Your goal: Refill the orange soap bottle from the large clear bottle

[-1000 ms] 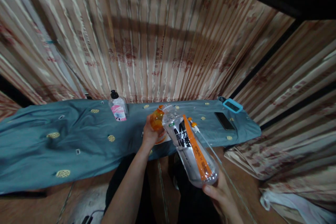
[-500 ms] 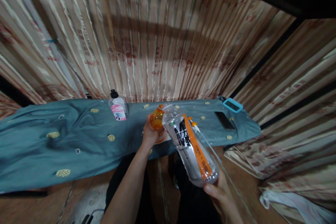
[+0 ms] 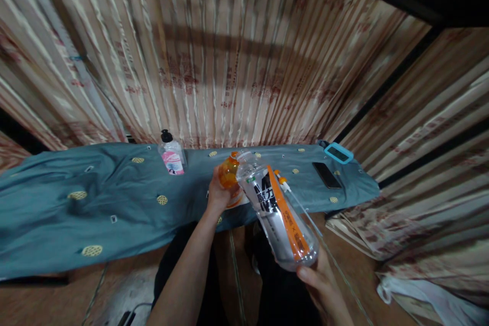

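My right hand [image 3: 324, 285] grips the base of a large clear plastic bottle [image 3: 277, 209] with an orange, black and white label. The bottle is tilted, its open neck pointing up and left. That neck meets a small orange bottle [image 3: 229, 175], which my left hand [image 3: 217, 196] holds just above the blue-green cloth [image 3: 114, 204]. A white and orange pump head with a thin clear tube [image 3: 283, 183] lies on the cloth right behind the big bottle.
A small clear bottle with a black cap and pink label [image 3: 171, 155] stands at the back of the cloth. A dark phone [image 3: 326, 175] and a device in a turquoise frame [image 3: 338, 153] lie at the right end. Striped curtains hang behind.
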Motion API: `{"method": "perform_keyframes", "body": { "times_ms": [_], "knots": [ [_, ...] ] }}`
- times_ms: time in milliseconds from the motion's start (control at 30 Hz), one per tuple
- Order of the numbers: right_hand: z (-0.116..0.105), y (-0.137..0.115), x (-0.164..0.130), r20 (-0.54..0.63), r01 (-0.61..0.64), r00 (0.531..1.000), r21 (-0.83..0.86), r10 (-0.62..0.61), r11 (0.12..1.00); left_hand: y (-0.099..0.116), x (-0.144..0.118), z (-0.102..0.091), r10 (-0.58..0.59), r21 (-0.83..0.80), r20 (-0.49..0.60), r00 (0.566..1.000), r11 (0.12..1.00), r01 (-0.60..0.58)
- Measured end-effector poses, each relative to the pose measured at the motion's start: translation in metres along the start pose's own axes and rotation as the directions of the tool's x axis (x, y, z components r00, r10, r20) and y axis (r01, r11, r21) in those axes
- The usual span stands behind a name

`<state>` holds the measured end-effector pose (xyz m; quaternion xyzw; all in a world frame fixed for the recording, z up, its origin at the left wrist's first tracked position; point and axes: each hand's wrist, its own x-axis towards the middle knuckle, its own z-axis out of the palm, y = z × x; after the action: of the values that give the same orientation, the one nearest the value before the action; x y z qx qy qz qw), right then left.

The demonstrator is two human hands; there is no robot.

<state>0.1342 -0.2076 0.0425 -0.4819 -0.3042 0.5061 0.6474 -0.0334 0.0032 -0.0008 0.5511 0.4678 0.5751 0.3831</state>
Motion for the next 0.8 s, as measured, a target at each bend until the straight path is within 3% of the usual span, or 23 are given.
{"method": "perform_keyframes", "body": {
  "times_ms": [133,433,800],
  "knots": [
    [-0.006,0.006,0.001,-0.009,0.002,1.000,0.016,-0.002,1.000,-0.002,0.000,0.000,0.012,0.013,0.002,1.000,1.000,-0.012],
    [-0.019,0.013,0.008,0.102,0.044,0.994,-0.010,-0.043,0.999,0.001,0.000,-0.001,0.009,0.023,0.003,1.000,1.000,-0.009],
    [-0.012,0.010,0.005,0.049,0.039,0.998,0.012,-0.040,0.999,-0.001,0.000,0.000,0.020,0.000,0.011,1.000,1.000,-0.020]
  ]
}}
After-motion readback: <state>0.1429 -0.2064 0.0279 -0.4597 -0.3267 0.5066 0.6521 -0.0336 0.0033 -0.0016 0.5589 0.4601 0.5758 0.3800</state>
